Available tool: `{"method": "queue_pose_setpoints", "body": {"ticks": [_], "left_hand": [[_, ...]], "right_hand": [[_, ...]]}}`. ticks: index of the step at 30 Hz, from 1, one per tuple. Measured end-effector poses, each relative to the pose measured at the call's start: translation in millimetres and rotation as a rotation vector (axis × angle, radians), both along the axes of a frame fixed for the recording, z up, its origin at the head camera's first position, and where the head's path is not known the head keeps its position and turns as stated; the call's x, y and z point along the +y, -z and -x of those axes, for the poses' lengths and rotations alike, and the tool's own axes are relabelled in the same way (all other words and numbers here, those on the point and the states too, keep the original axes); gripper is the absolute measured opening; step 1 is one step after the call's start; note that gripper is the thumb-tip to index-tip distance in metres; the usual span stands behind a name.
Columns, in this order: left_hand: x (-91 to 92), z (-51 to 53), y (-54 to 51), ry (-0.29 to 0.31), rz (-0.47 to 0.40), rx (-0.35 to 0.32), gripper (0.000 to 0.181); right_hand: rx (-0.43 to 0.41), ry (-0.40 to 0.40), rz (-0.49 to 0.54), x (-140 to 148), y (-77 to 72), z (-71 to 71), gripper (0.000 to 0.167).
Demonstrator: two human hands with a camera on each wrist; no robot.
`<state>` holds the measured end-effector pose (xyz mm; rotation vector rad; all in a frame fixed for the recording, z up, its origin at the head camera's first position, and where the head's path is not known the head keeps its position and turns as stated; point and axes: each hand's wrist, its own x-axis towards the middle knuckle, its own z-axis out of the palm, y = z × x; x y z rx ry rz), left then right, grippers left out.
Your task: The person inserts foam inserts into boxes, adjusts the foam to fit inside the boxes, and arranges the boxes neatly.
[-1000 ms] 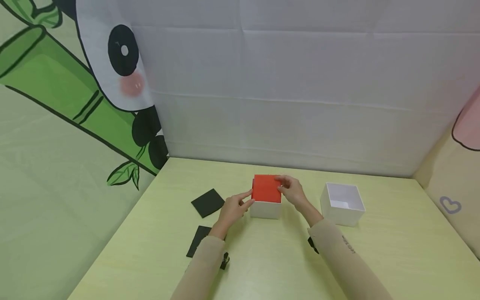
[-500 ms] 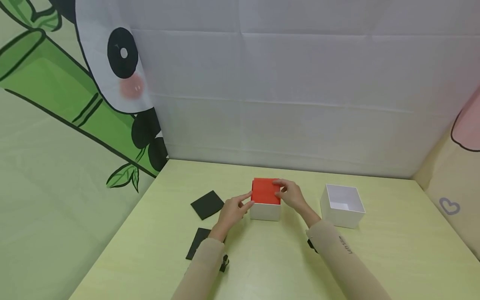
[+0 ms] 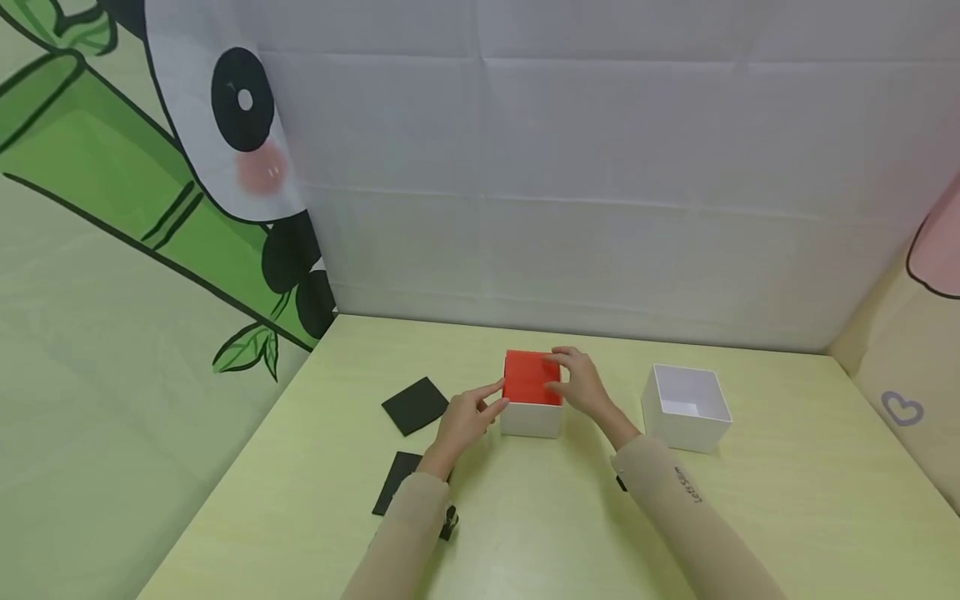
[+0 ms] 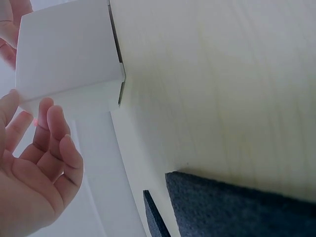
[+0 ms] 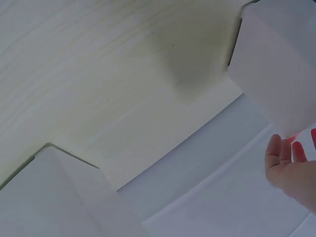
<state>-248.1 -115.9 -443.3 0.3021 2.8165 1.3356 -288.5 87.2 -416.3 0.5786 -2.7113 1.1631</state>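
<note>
A red square piece (image 3: 528, 377) lies at the mouth of a white box (image 3: 531, 420) in the middle of the table. My left hand (image 3: 462, 425) touches the box's left side, thumb near the front corner and index finger farther back; its other fingers bend loosely beside the wall in the left wrist view. Over the red piece's right part is my right hand (image 3: 585, 386), thumb and index finger spread apart with their tips on or just above it. How deep the piece sits, and whether anything lies beneath it, is hidden.
To the right stands a second white box (image 3: 686, 408), open at the top. On the left lie a black square sheet (image 3: 416, 406) and another black sheet (image 3: 396, 482), partly covered by the left forearm. A pale cloth wall (image 3: 570, 192) closes off the table's back.
The red piece has gone down within the box's rim. My right thumb and index finger have spread from its right edge over its surface. The left hand has stayed at the box's side.
</note>
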Motion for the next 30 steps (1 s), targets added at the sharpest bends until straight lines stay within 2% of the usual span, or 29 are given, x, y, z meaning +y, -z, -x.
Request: {"method": "queue_pose_setpoints", "body": {"ticks": [5,10,13,16,21,26,30], "left_hand": [[0.3,1.3,1.1,0.0,0.002,0.0,0.046],[-0.1,2.4,4.1,0.001,-0.001,-0.003,0.046],[-0.4,2.3,4.8,0.001,-0.006,-0.004,0.046],[-0.5,2.4,5.3,-0.001,-0.006,0.0,0.045],[-0.3,2.9,5.7,0.007,-0.006,0.018,0.044],[0.3,3.2,5.5,0.009,-0.002,0.027,0.045],[0.6,2.8,6.0,0.005,-0.004,0.025,0.045]], "right_hand": [[0.053,-0.047,-0.149,1,2.8,1.3,0.043],[0.161,-0.019,-0.327,1,3.1,0.5,0.041],[0.222,-0.024,-0.39,0,6.1,0.8,0.037],[0.266,-0.061,-0.429,1,9.9,0.7,0.032],[0.257,-0.113,-0.448,1,12.3,-0.5,0.038],[0.189,-0.2,-0.489,2,11.0,-4.6,0.056],[0.141,-0.264,-0.545,3,14.1,-6.6,0.06]]}}
